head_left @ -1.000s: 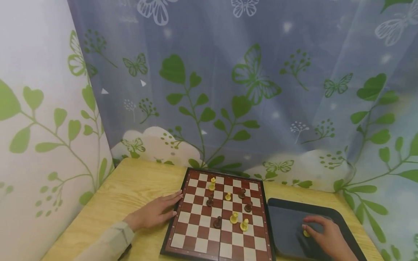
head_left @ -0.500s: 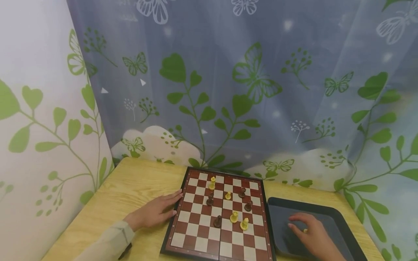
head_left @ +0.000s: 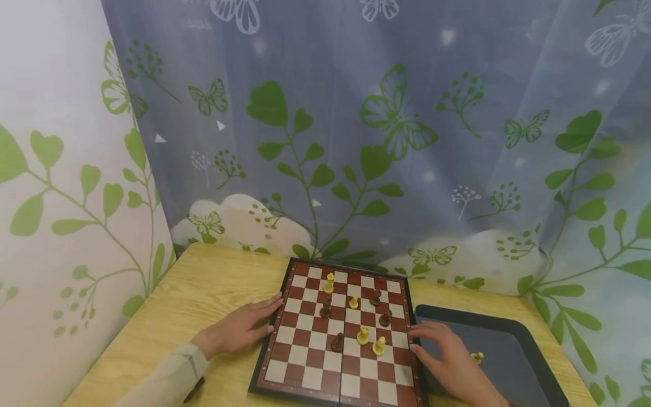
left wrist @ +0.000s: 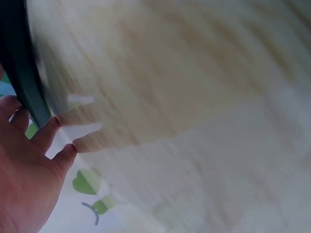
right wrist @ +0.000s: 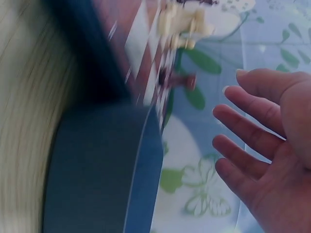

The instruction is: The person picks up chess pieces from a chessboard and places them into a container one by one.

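A folding chessboard lies on the table with several yellow and dark brown chess pieces standing on it. Among them are a tall yellow piece, a small yellow pawn and a dark piece by the middle seam. My left hand rests on the table, its fingertips at the board's left edge. On the other side my right hand has its fingertips right at the board's right border; the right wrist view shows its fingers spread, holding nothing. A yellow chess piece lies in the dark tray.
The tray stands close beside the board's right side, partly under my right forearm. Behind the wooden table hangs a blue curtain printed with leaves and butterflies. A pale printed sheet closes off the left.
My right hand has moved left, from the yellow piece in the tray to the board's right edge, leaving that piece in the tray. The left hand has stayed put.
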The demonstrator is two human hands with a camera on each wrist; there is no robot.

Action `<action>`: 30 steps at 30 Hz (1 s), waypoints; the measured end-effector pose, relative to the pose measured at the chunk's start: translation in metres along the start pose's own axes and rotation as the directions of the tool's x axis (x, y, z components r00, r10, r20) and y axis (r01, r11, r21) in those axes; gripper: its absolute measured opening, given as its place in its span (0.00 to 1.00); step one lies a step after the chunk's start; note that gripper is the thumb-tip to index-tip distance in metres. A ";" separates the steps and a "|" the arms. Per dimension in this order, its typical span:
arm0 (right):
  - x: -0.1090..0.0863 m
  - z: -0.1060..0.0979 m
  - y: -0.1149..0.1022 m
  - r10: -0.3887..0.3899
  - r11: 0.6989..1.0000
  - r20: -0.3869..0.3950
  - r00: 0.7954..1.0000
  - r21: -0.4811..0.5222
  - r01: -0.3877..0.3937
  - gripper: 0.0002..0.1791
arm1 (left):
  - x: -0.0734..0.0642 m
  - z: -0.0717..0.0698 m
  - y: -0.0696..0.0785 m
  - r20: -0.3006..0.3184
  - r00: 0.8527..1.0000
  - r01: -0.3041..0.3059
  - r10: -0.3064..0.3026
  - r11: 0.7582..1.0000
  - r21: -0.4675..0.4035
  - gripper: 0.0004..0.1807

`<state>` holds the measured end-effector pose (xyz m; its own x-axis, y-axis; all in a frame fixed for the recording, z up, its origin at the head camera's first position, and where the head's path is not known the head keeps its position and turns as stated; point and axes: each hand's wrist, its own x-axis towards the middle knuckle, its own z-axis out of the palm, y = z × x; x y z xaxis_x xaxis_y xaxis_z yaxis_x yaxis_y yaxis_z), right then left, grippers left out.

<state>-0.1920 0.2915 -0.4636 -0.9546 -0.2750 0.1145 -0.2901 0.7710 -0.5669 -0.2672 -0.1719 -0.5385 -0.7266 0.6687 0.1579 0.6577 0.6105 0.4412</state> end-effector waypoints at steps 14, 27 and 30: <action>0.015 0.037 -0.010 -0.026 0.982 0.165 0.986 0.188 -0.006 0.17 | 0.000 0.001 -0.002 0.017 1.000 0.001 0.000 1.000 -0.015 0.33; 0.021 0.042 -0.011 -0.006 0.980 0.140 0.990 0.199 -0.023 0.13 | 0.001 -0.002 -0.001 0.007 1.000 -0.010 0.010 1.000 -0.020 0.33; 0.022 0.042 -0.011 -0.016 0.981 0.116 0.993 0.194 -0.007 0.11 | 0.001 -0.002 0.000 0.002 1.000 -0.007 0.007 1.000 -0.020 0.33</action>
<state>-0.2070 0.2528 -0.4897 -0.9355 -0.3521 0.0283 -0.2650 0.6466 -0.7153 -0.2684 -0.1722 -0.5365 -0.7213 0.6741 0.1593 0.6591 0.5972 0.4571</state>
